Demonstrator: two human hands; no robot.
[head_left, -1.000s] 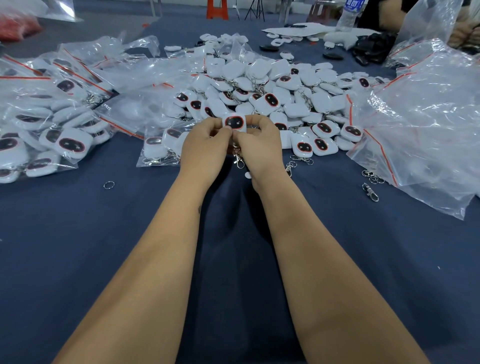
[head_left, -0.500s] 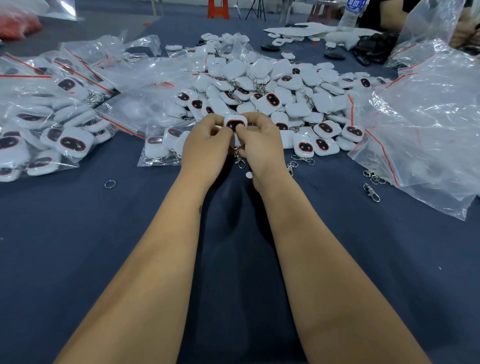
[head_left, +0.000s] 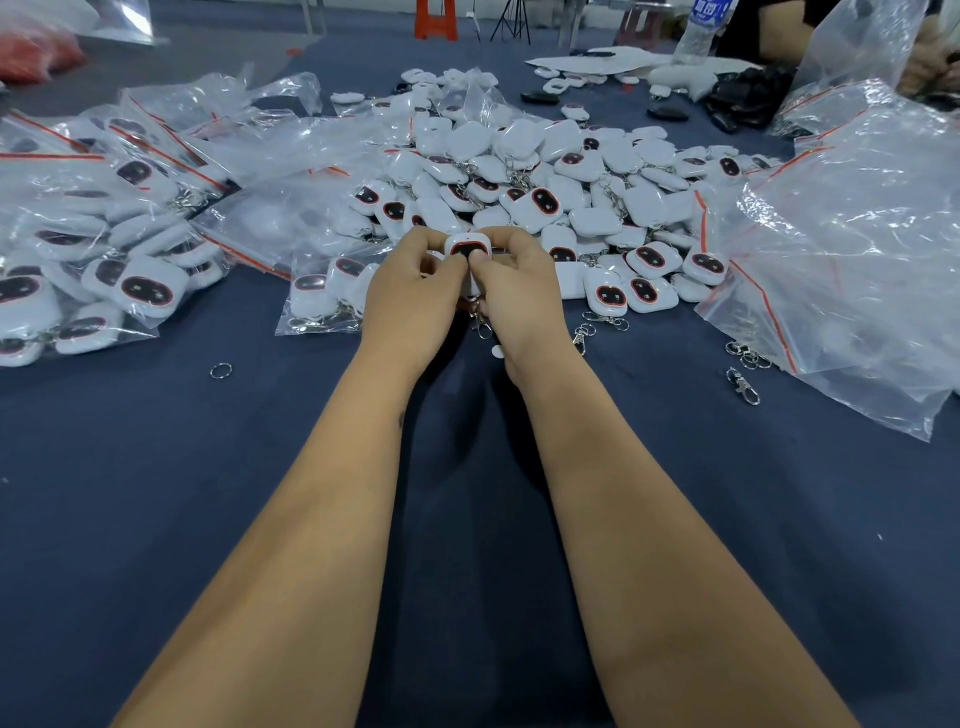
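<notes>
A small white keychain gadget (head_left: 467, 246) with a black, red-rimmed oval face sits upright between my two hands. My left hand (head_left: 410, 296) pinches its left side and my right hand (head_left: 519, 296) pinches its right side, thumbs meeting under the face. A metal clasp (head_left: 480, 322) dangles below it between my palms. Behind my hands lies a big loose heap of the same white gadgets (head_left: 545, 182).
Clear zip bags filled with gadgets (head_left: 104, 249) lie at left, a smaller filled bag (head_left: 322, 291) just left of my hands, and a large clear bag (head_left: 857, 249) at right. Loose clasps (head_left: 743, 384) and a ring (head_left: 221, 370) lie on the dark blue tablecloth (head_left: 156, 493). Another person sits far right.
Both hands shifted slightly while holding the gadget; my thumbs have closed in under its face. Nothing else has moved.
</notes>
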